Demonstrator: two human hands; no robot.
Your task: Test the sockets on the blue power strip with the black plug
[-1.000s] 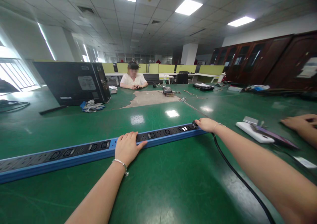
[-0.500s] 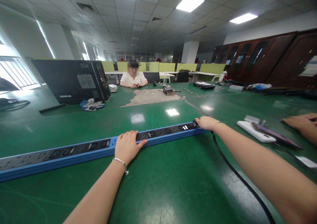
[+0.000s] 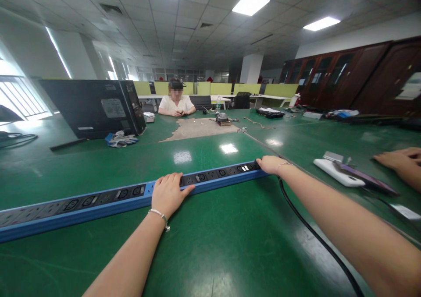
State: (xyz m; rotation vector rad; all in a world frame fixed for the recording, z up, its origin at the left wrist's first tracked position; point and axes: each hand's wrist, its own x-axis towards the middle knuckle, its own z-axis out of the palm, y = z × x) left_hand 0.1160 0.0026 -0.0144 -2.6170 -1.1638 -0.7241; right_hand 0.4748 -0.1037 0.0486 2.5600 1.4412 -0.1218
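A long blue power strip with black sockets lies slantwise across the green table, running out of view at the left. My left hand is wrapped over its middle, fingers across the top and thumb along the near side. At the strip's right end, my right hand has its fingers closed around a black plug, mostly hidden by the fingers. From beneath that wrist a black cable curves down to the lower right. Whether the plug sits fully in a socket cannot be seen.
A black computer case stands back left, with gloves beside it. Right of my arm lie a white device and a phone, near another person's hands. Across the table sits a co-worker.
My right hand has shifted slightly left and down at the strip's end, and less of the plug shows. The whole view drifted slightly left; my left hand keeps its place on the strip.
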